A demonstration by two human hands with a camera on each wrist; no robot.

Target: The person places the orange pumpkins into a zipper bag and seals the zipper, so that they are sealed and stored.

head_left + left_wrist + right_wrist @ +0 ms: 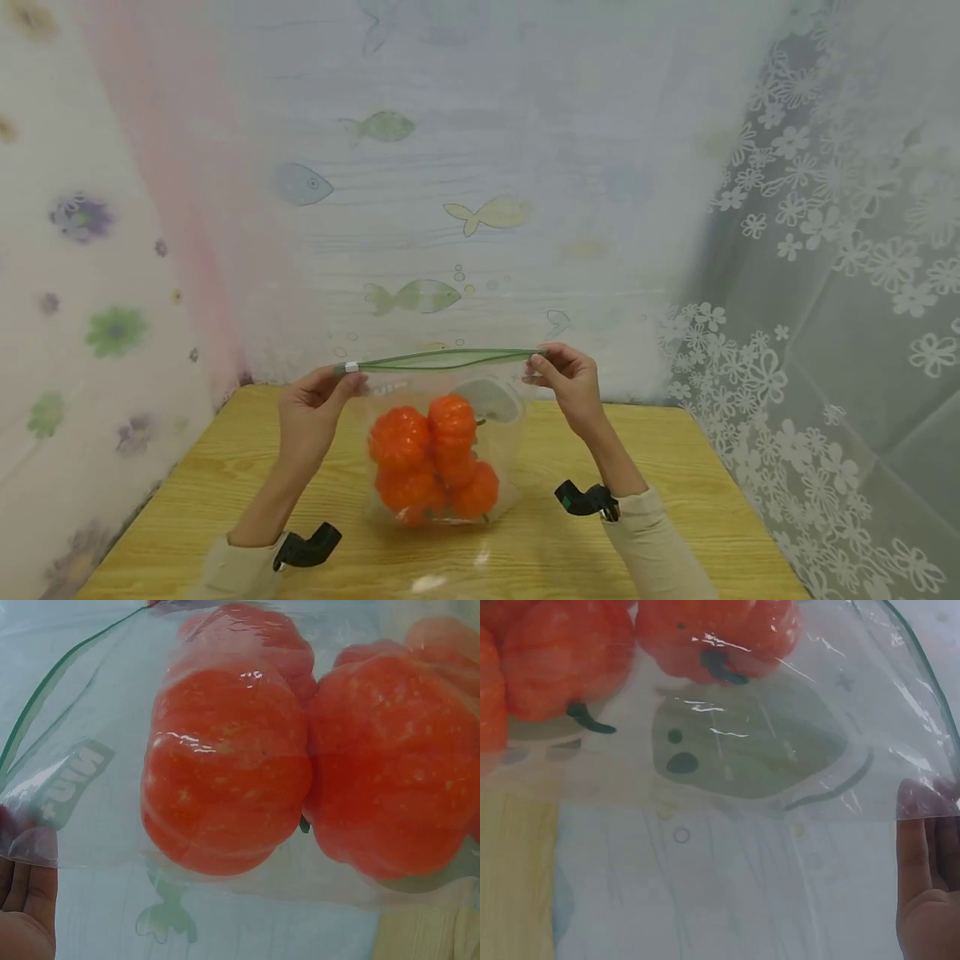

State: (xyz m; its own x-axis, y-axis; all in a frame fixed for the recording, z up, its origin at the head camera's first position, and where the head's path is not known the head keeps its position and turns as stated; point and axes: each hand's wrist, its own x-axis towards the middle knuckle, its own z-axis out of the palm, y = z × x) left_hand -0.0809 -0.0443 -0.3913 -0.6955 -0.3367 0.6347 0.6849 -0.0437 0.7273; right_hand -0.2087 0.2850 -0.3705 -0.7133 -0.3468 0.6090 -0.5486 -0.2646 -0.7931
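A clear zip-top bag hangs upright above the table, bulging with several orange-red toy pumpkins. My left hand pinches the bag's upper left corner, right by the white slider. At the other top corner, my right hand pinches the edge between thumb and fingers. Two green zip strips bow apart in the middle, so the mouth shows a narrow gap. Up close in the left wrist view, pumpkins press against the plastic. Dark green stems show in the right wrist view.
Beneath the bag lies a wood-grain table. Behind it hangs a pale curtain printed with fish. Flower-patterned sheets close in both sides. Black camera mounts are strapped at both wrists.
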